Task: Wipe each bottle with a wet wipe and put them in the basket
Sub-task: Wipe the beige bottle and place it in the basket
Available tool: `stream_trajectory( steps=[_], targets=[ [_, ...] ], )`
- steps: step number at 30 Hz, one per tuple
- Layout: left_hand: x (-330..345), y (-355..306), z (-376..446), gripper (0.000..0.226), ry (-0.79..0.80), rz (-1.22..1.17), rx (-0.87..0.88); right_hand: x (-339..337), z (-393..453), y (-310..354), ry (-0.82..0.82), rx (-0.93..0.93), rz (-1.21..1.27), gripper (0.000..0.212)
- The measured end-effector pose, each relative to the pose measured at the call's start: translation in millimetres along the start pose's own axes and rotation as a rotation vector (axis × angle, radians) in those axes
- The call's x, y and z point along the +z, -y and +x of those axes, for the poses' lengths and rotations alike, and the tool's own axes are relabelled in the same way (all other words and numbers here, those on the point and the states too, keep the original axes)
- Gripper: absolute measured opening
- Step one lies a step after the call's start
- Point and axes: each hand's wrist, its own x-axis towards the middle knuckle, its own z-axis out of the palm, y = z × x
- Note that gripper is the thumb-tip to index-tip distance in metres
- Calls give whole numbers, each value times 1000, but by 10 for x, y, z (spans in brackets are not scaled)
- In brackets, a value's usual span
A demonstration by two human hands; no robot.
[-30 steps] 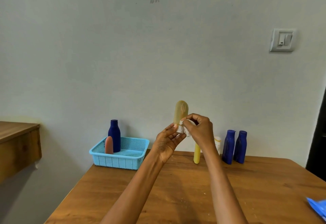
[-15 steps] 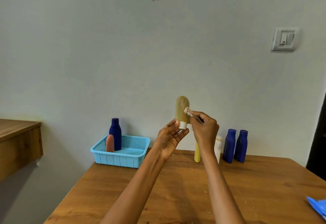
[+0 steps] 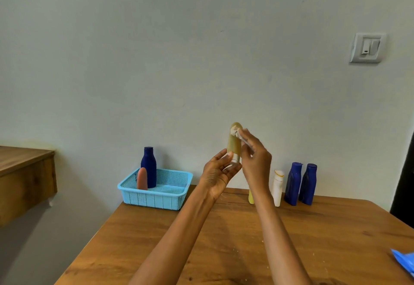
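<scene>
Both bare forearms reach up and forward from the lower edge of the head view, raised above the worktop (image 3: 224, 240). Left hand (image 3: 218, 173): palm turned toward the camera, fingertips pinching the white cap end of the bottle (image 3: 234, 145), which stands cap-down. Right hand (image 3: 255, 161): back toward the camera, fingers bunched, pressing a wipe (image 3: 235, 131) against the bottle's upper end.

Tan bottle (image 3: 234, 144) upright, cap down, mid-air; white wipe (image 3: 235, 131) against its top. Blue basket (image 3: 156, 197) holds two bottles.
</scene>
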Motion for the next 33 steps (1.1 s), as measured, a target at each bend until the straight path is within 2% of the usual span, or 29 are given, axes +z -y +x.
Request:
stream_trajectory(
  steps=[4, 6, 10, 15, 17, 19, 22, 25, 30, 33],
  targets=[
    [-25, -3, 16, 37, -32, 20, 33, 46, -44, -18, 64, -57, -81, 26],
    [-36, 26, 15, 41, -50, 12, 25, 15, -51, -48, 25, -29, -71, 17],
    [-6, 40, 9, 48, -72, -4, -1, -45, 1, -76, -11, 63, -75, 19],
    [10, -22, -45, 34, -80, -88, -23, -127, 68, -92, -194, 221, 156, 17],
    [14, -22, -60, 26, -71, -86, -44, -150, 68, -115, -150, 223, 149, 26],
    [31, -13, -56, 16, -55, -69, -58, -116, 46, -106, -23, 170, 98, 33],
    [38, -37, -49, 6, -38, -62, -48, -15, -3, -59, 99, 49, 2, 33],
    [4, -85, -44, 5, -66, -77, -27, -13, -27, -65, 85, -39, -38, 21],
    [-7, -140, -20, 7, -90, -69, -17, -24, -26, -60, 74, 28, -48, 17],
    [-5, -148, -36, 9, -103, -67, -31, -39, 5, -42, -86, 109, 43, 18]
  ],
)
